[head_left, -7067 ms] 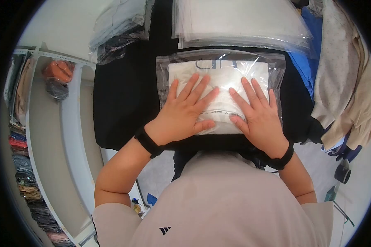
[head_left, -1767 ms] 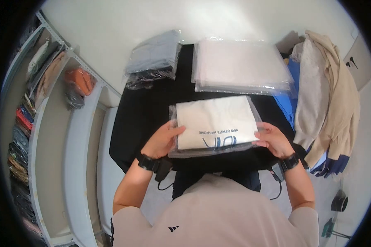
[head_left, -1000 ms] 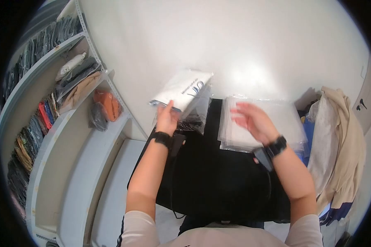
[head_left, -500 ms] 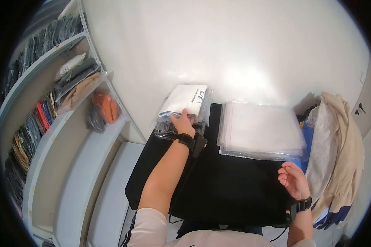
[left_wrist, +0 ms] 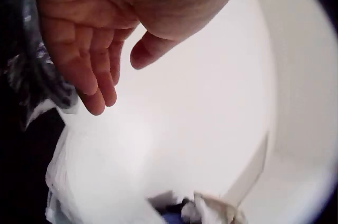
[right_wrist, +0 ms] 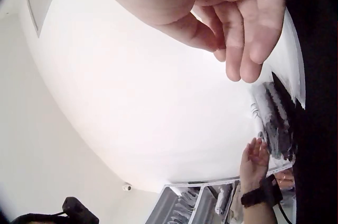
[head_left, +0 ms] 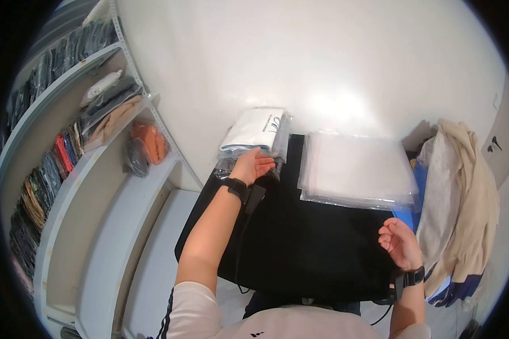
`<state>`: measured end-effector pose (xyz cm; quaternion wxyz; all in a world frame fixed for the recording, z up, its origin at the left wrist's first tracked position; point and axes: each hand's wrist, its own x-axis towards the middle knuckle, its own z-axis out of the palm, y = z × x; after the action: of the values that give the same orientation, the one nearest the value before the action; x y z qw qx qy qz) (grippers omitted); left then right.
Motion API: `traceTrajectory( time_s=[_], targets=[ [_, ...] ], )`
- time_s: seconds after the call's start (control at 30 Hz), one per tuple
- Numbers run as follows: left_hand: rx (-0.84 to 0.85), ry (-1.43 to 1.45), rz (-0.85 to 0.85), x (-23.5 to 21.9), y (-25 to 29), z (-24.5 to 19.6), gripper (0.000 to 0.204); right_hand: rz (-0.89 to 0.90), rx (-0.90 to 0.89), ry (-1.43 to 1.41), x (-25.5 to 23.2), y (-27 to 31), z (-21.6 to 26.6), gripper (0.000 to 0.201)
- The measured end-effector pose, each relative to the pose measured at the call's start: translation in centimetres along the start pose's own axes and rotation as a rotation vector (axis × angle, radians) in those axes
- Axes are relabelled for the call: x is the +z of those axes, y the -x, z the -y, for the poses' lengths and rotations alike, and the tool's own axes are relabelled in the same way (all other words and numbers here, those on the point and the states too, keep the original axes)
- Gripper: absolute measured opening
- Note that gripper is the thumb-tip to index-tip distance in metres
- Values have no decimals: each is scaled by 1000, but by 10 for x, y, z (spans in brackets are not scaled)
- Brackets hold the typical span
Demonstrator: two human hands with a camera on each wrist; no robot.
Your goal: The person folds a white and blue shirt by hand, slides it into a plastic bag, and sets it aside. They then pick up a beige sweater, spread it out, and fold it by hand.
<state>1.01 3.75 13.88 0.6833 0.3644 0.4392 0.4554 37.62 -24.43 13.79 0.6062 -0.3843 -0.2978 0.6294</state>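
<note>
White wall (head_left: 226,56) beside grey shelving (head_left: 116,209)

Pale short-sleeved shirt (head_left: 328,326), dark stripes (head_left: 167,314) down the left sleeve (head_left: 197,309), small dark slanted-bar logo (head_left: 257,334), black wrist straps (head_left: 235,189) with boxy dark cameras (head_left: 255,200), thin black cables (head_left: 383,316), dark trousers (head_left: 264,303)

There is room over the black table (head_left: 305,243) just in front of the clear bags (head_left: 359,169). Behind them, a wall (head_left: 345,73) blocks the way. Packed clothes (head_left: 253,130) block their left, past a thin gap; loose clothes (head_left: 464,198) block their right.
</note>
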Motion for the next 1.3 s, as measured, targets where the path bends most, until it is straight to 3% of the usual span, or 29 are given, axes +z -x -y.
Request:
traceTrajectory(
  time_s=[0.03, 0.07, 0.1, 0.17, 0.2, 0.23, 0.27, 0.3, 0.33, 0.4, 0.43, 0.5, 0.53, 0.7, 0.77, 0.8, 0.87, 0.9, 0.93, 0.97, 1.0, 1.03, 1.07, 1.1, 1.17, 1.23, 1.3],
  targets=[
    [39, -225, 32, 10, 14, 3, 43, -5, -1, 10, -2, 2, 0, 14],
    [117, -387, 25, 31, 37, 1, 29, -35, 2, 14, 0, 4, 2, 14],
    [93, -397, 56, 48, 56, -1, 29, -37, 3, 21, -2, 3, 2, 15],
    [898, -1179, 59, 86, 95, -3, 23, -84, -6, 57, -3, 5, 5, 16],
    [1119, -1285, 46, 107, 121, -4, 19, -76, -12, 60, -4, 9, 7, 16],
    [1352, -1367, 23, 129, 155, -10, 20, -66, -19, 68, -5, 13, 10, 16],
    [1530, -1364, 137, 156, 211, -19, 29, -77, -49, 71, -8, 32, 12, 16],
    [1688, -1294, 181, 165, 231, -20, 37, -22, -85, 79, -6, 30, 15, 16],
    [1715, -1308, 267, 171, 249, -22, 40, -33, -108, 82, -7, 34, 18, 15],
    [1842, -1181, 259, 191, 279, -14, 34, -34, -153, 103, -20, 46, 30, 16],
    [1732, -860, 452, 201, 294, -13, 34, -10, -199, 108, -27, 49, 37, 16],
    [1677, -876, 489, 201, 309, -12, 34, -140, -168, 162, -26, 65, 52, 17],
    [1639, -897, 512, 242, 331, 23, 34, -170, -217, 198, -30, 69, 57, 18],
    [1530, -992, 645, 237, 345, 25, 31, -309, -441, 196, -57, 64, 105, 37],
    [1505, -1020, 698, 231, 352, 21, 30, -582, -688, 337, -66, 52, 125, 47],
    [1491, -1030, 721, 204, 366, 23, 30, -593, -697, 344, -71, 46, 135, 47],
    [1468, -1048, 760, 171, 341, -6, 29, -726, -820, 473, -82, 31, 154, 57],
    [1462, -1061, 785, 101, 337, -22, 29, -737, -836, 475, -86, 25, 164, 57],
    [1458, -1083, 807, 69, 338, -28, 28, -764, -778, 532, -89, 18, 172, 58],
    [1455, -1110, 823, 83, 336, -32, 28, -783, -720, 584, -90, 8, 179, 59],
    [1458, -1139, 833, 157, 324, -38, 28, -892, -611, 691, -89, -1, 185, 53],
    [1466, -1165, 843, 168, 324, -42, 27, -1002, -501, 794, -91, -10, 195, 47],
    [1474, -1187, 862, 174, 325, -49, 27, -1035, -266, 1100, -101, -17, 213, 36],
    [1480, -1212, 880, 179, 326, -53, 27, -1099, -170, 1296, -86, -14, 216, 35],
    [1768, -1257, 895, 176, 302, -51, 22, -1343, -207, 1637, -92, -26, 216, 35],
    [1897, -1210, 771, 171, 274, -43, 36, -1351, -221, 1626, -106, -30, 221, 34],
    [1827, -1280, 720, 163, 267, -46, 39, -1350, -232, 1623, -116, -31, 231, 33]
  ],
)
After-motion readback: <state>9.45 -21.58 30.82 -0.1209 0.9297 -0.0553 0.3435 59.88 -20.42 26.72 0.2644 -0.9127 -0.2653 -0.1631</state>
